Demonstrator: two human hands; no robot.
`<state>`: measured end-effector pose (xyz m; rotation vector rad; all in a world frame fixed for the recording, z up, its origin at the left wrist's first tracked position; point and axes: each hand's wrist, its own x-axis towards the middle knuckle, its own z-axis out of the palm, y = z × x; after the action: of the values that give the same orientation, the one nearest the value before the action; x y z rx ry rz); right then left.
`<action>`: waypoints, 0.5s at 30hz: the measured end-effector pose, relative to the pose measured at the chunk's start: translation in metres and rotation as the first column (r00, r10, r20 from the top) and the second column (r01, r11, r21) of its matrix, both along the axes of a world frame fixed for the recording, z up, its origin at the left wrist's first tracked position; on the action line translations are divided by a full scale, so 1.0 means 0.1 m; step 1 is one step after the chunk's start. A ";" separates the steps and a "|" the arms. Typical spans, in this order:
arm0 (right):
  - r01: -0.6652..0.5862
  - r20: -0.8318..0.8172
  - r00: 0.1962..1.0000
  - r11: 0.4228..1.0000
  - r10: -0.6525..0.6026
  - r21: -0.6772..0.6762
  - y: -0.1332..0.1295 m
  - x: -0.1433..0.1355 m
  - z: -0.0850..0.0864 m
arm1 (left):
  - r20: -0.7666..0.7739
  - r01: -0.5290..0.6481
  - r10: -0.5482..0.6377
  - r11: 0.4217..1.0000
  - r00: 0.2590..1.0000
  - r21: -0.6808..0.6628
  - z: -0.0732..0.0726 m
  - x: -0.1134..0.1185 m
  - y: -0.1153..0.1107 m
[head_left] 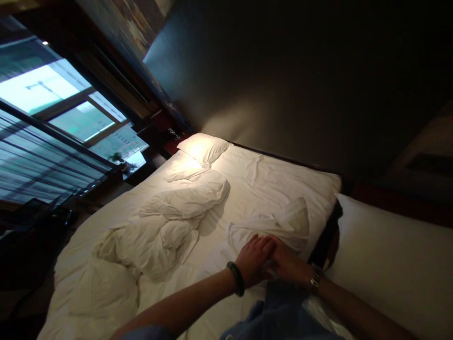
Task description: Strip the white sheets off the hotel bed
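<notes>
Blue sleeve fabric (pixel 279 316), lower edge of view, between the two forearms.
Left hand (pixel 253 259): flat, fingers extended, palm down on a white cloth (pixel 283 224); dark bangle (pixel 236 278) at the wrist.
Right hand (pixel 288 264): lies just beside the left, touching it, fingers pressed on the same cloth; whether it grips a fold cannot be told. Metal watch (pixel 314 277) at the wrist.
White cloth: crumpled, on the near right part of the bed sheet (pixel 262 174), close to the mattress edge.
White pillow (pixel 392 264): right of the hands, beside the bed.
Rumpled duvet (pixel 170 222): heaped at mid-bed, left of the hands, well apart.
Second pillow (pixel 203 147): far corner, lit.
Dark headboard wall (pixel 300 94) beyond.
Window (pixel 53 108): far left, bright.
</notes>
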<state>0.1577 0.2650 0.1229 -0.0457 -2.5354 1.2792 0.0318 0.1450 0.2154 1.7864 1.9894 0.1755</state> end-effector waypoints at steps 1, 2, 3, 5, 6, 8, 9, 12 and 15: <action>0.062 -0.035 0.997 0.998 -0.062 0.011 -0.02 0.03 -0.15 | -0.041 0.011 -0.015 0.997 0.999 -0.078 -0.10 -0.01 0.08; 0.155 -0.062 0.986 0.987 -0.153 0.035 -0.05 0.05 -0.31 | -0.095 -0.003 -0.011 0.988 0.995 -0.151 -0.22 -0.05 0.16; 0.255 -0.080 0.965 0.965 -0.250 0.067 -0.07 0.05 -0.48 | -0.150 -0.025 -0.008 0.977 0.989 -0.213 -0.35 -0.10 0.23; 0.395 -0.082 0.918 0.907 -0.387 0.143 -0.08 -0.05 -0.77 | -0.232 -0.057 -0.012 0.956 0.973 -0.286 -0.58 -0.24 0.36; 0.416 -0.057 0.909 0.892 -0.413 0.177 -0.04 -0.14 -0.87 | -0.261 -0.068 -0.013 0.951 0.965 -0.301 -0.68 -0.30 0.44; 0.389 0.027 0.914 0.894 -0.404 0.221 0.14 -0.38 -0.96 | -0.306 -0.106 0.007 0.945 0.952 -0.308 -0.82 -0.36 0.59; 0.369 0.075 0.917 0.903 -0.393 0.219 0.29 -0.50 -0.95 | -0.327 -0.130 0.022 0.940 0.945 -0.314 -0.86 -0.35 0.65; 0.365 0.214 0.896 0.920 -0.389 0.142 0.96 -0.72 -0.87 | -0.344 -0.159 0.033 0.925 0.938 -0.345 -0.87 -0.18 0.61; 0.435 0.313 0.846 0.898 -0.431 0.061 1.57 -0.72 -0.93 | -0.281 -0.138 0.030 0.917 0.959 -0.375 -0.80 0.09 0.15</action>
<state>0.0862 0.4223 0.0301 -0.8483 -2.5567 1.1716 0.0407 0.1599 0.1353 1.5269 2.1032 -0.4368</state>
